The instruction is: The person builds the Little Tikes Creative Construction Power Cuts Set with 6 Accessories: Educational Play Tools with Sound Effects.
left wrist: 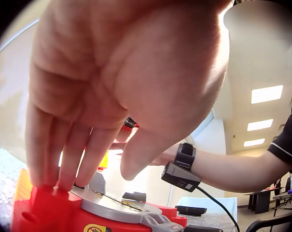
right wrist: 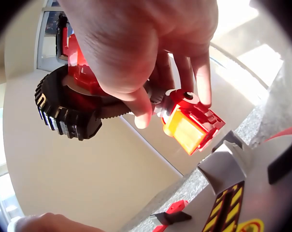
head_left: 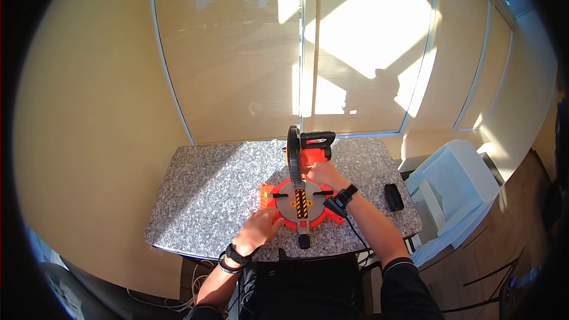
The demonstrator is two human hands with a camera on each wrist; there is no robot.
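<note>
A red and black toy miter saw [head_left: 317,157] stands on the speckled table, its blade guard [right wrist: 64,108] raised over a round grey base plate [head_left: 285,201] with a yellow-black striped strip. My left hand [head_left: 261,228] rests at the base's front left, straight fingertips [left wrist: 66,181] touching the red base edge. Behind the blade guard, my right hand [head_left: 325,175] grips the rear arm near its hinge. Up close, the right thumb [right wrist: 142,118] lies by the toothed grey blade, and the other fingers reach to a red and orange bracket [right wrist: 192,125]. The right fingertips are partly hidden.
On the table's right side lies a small black case [head_left: 393,197]. Past the table's right edge stands a chair with a pale blue cover [head_left: 468,172]. A wall with tan blinds [head_left: 237,83] closes off the far edge. A cable [head_left: 357,234] hangs from the right wrist camera.
</note>
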